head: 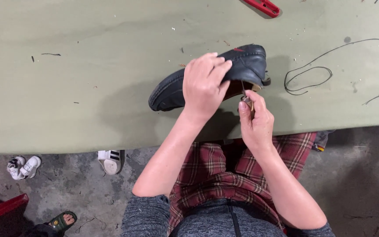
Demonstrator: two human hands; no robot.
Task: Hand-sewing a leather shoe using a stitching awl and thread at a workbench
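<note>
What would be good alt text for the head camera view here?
A person's left hand presses a dark leather shoe against a green table while the right hand pushes an awl into its sole edge. Black thread and a red tool lie nearby.

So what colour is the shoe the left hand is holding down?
The shoe is black, with a tan lining showing; the head view shows it under the left hand.

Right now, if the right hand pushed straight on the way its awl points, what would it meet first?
The right hand aims its awl up at the black shoe held by the left hand. It would probably meet the shoe's sole edge first; depth is unclear.
</note>
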